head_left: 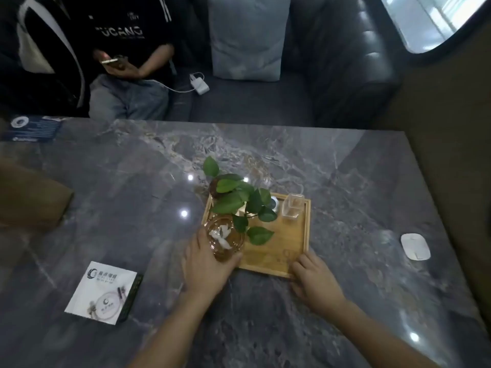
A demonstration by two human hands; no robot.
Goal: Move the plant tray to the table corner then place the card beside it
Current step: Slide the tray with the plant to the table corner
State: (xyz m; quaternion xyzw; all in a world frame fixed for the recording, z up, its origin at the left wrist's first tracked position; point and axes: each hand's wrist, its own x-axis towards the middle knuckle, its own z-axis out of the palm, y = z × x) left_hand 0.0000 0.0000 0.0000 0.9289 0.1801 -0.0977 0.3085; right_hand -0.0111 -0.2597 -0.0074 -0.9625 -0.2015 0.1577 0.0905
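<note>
A wooden tray rests near the middle of the grey marble table. It carries a leafy green plant, an amber glass bowl and a clear square glass. My left hand holds the tray's near left corner, fingers against the amber bowl. My right hand grips the tray's near right corner. A white card with a logo lies flat on the table to the left of my left arm.
A white oval device lies near the table's right edge. A dark blue booklet sits at the far left corner. A seated person with a phone and a grey cushion are on the sofa beyond.
</note>
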